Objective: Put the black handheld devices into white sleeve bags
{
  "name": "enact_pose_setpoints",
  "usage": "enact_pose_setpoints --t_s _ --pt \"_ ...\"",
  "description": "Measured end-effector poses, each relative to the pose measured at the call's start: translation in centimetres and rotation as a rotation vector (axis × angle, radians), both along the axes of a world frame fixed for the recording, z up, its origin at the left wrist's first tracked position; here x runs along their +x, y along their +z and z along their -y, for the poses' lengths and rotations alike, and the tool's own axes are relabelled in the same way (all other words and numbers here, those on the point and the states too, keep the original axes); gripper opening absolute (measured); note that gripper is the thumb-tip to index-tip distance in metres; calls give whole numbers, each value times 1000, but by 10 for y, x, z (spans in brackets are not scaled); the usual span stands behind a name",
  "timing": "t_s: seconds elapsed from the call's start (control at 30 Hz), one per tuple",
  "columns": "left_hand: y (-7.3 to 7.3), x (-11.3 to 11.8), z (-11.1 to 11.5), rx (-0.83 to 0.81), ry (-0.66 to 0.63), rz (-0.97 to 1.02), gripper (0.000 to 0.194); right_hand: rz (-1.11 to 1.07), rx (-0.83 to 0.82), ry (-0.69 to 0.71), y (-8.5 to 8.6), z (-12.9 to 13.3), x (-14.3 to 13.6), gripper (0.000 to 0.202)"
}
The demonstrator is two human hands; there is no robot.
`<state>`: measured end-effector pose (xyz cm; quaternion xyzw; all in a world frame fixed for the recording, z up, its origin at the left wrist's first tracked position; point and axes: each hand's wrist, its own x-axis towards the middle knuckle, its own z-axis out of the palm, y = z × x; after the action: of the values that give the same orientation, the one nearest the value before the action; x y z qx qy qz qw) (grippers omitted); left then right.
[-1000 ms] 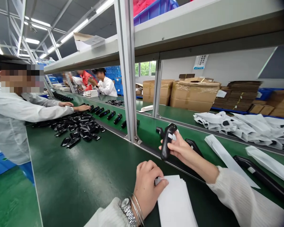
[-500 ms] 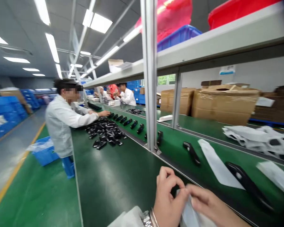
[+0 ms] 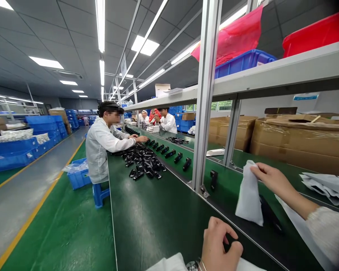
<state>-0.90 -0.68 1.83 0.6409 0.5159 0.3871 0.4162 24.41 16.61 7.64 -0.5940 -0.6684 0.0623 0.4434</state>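
A right hand [image 3: 271, 180] pinches a pouch [image 3: 249, 199] by its top at the belt [image 3: 227, 192], the left hand [image 3: 219, 246] loosely curled beside white paper [image 3: 248, 265]. Beyond, a seated co-worker [image 3: 98, 150] reaches past a heap of black parts [image 3: 148, 163].

2 white sleeves [image 3: 329, 229], silver watch [image 3: 191, 266], slim bangles [image 3: 202, 265]

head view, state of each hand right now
Left hand: partly open, loosely curled, nothing visibly held.
Right hand: closed, pinching the top of a white pouch.
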Motion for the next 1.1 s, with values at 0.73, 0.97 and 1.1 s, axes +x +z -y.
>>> enact_pose_setpoints --t_s 0.73,0.97,1.1 --pt "-10 3 -7 191 -148 -180 13 -335 -382 425 -93 152 -50 22" --pt "-9 3 -4 213 -140 -208 14 -343 -347 423 -94 158 -51 23" --pt "-10 2 -5 202 -123 -220 16 -332 -361 421 -98 155 -51 26"
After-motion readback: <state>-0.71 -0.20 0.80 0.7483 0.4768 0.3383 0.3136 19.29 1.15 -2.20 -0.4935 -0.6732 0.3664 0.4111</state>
